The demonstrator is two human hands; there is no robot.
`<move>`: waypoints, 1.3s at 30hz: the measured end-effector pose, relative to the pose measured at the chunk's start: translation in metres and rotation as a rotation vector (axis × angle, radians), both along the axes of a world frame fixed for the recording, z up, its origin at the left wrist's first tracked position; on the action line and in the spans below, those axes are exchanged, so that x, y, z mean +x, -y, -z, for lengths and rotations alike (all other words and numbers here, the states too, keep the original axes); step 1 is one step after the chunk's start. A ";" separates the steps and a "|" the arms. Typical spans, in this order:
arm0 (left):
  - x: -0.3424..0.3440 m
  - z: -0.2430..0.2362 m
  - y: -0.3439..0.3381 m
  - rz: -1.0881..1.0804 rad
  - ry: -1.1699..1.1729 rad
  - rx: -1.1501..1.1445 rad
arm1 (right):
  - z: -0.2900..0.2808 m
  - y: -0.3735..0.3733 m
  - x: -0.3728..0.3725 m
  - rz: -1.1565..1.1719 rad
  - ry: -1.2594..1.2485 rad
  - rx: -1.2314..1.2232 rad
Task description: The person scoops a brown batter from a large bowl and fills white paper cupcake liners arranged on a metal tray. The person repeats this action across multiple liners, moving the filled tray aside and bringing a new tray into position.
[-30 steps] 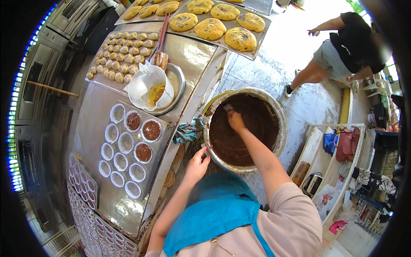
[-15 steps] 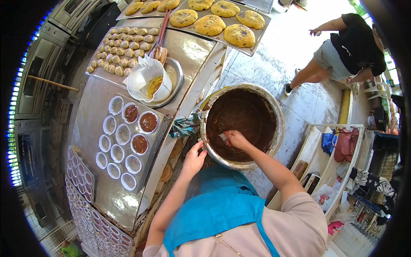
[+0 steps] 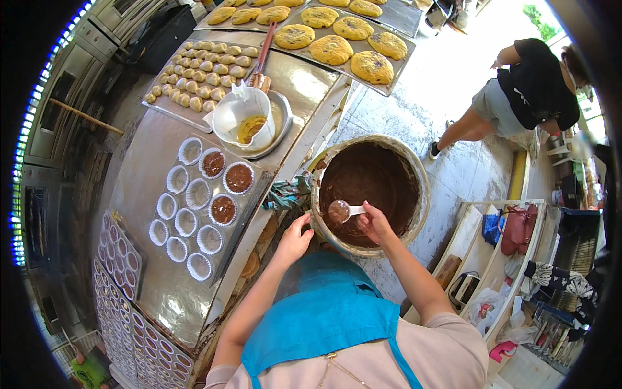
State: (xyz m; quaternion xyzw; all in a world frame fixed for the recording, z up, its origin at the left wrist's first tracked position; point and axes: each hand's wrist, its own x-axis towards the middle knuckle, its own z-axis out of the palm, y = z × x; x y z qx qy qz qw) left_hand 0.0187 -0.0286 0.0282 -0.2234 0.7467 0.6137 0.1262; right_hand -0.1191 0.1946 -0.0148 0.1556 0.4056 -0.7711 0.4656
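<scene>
Over the large bucket [image 3: 421, 194] of dark chocolate batter [image 3: 372, 175], my right hand [image 3: 376, 224] grips the white handle of a measuring scoop [image 3: 339, 211]. Brown batter coats the scoop's bowl. My left hand [image 3: 295, 240] holds the bucket's near-left rim with fingers and thumb. To the left, a baking tray [image 3: 241, 223] carries several white paper cups [image 3: 186, 222]. Three of them, on its right and far side, contain chocolate batter, such as this filled cup [image 3: 238, 177]; the others look unfilled.
A white jug [image 3: 227, 120] with yellow liquid stands in a metal bowl [image 3: 283, 129], beside a brush [image 3: 264, 55]. Beyond are trays of small dough pieces [image 3: 194, 74] and yellow buns [image 3: 332, 50]. A patterned cloth [image 3: 288, 192] hangs by the table edge. Another person [image 3: 518, 91] stands at far right.
My right hand has lifted the scoop from down in the batter to above it, and the batter-coated bowl now shows. My left hand stays at the rim. The other person has shifted slightly.
</scene>
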 end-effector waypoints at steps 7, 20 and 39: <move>0.027 -0.030 0.025 0.022 -0.070 -0.048 | -0.103 0.039 -0.039 0.122 -0.171 -0.093; 0.095 -0.138 0.090 -0.011 -0.184 0.399 | -0.223 0.335 -0.022 -0.266 -1.221 0.031; 0.135 -0.149 0.132 -0.063 -0.233 0.330 | -0.204 0.367 0.021 -0.080 -2.129 0.062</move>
